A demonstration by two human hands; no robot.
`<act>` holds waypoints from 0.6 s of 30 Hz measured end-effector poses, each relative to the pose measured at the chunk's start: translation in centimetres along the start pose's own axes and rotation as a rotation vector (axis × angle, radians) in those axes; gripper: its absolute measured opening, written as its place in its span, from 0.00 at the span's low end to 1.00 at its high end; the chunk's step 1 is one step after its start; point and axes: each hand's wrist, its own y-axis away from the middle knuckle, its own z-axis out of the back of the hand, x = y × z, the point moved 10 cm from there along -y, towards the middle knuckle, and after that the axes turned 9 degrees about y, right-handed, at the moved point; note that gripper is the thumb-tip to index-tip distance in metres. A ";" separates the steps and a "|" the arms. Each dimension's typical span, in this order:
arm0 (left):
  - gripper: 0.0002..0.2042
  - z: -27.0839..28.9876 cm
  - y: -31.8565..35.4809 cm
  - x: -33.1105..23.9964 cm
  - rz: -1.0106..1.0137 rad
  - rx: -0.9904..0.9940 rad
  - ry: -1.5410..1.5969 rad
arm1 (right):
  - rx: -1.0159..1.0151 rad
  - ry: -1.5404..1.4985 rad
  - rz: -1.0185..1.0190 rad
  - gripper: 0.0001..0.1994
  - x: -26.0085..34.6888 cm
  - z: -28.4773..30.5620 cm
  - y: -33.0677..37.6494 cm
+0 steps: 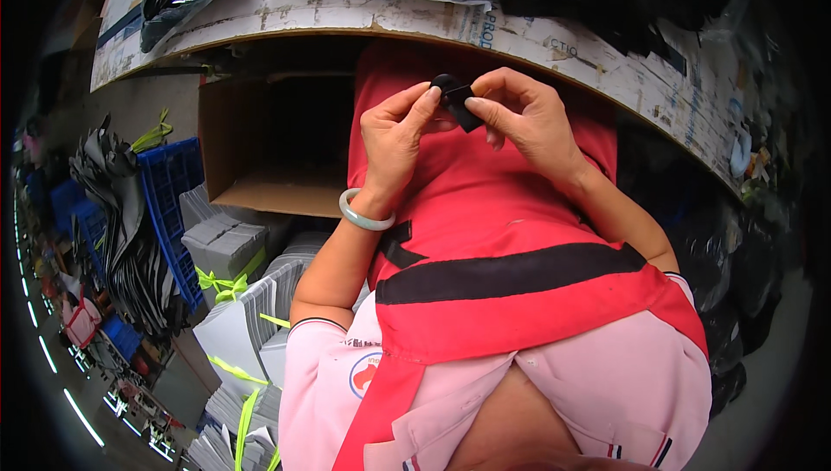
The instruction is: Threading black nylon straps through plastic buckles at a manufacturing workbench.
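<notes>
Left hand [394,135] at nine o'clock, right hand [538,127] at three, pinching small black piece [465,116]; light, even pressure advisable.

Across the far side we see a worn, stained white tabletop [303,10], its edge curving. Below it, toward the left, we find an open cardboard box [277,196], with a blue plastic crate [173,203] farther left. Grey floor [766,358] shows at near right. Along the left rim, bright white light strips [84,417] cut the dimness.
</notes>
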 end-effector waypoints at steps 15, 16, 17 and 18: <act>0.10 -1.9 2.0 -2.8 -0.324 0.281 -0.359 | 0.289 -0.147 -0.226 0.12 -4.1 -1.5 -0.5; 0.11 -2.1 2.2 -2.7 -0.306 0.303 -0.375 | 0.293 -0.140 -0.202 0.11 -4.0 -1.4 -0.4; 0.11 -2.2 2.3 -2.8 -0.305 0.305 -0.376 | 0.297 -0.132 -0.177 0.11 -3.8 -1.3 -0.5; 0.11 -2.4 2.4 -3.1 -0.325 0.308 -0.396 | 0.295 -0.133 -0.176 0.11 -3.8 -1.4 -0.5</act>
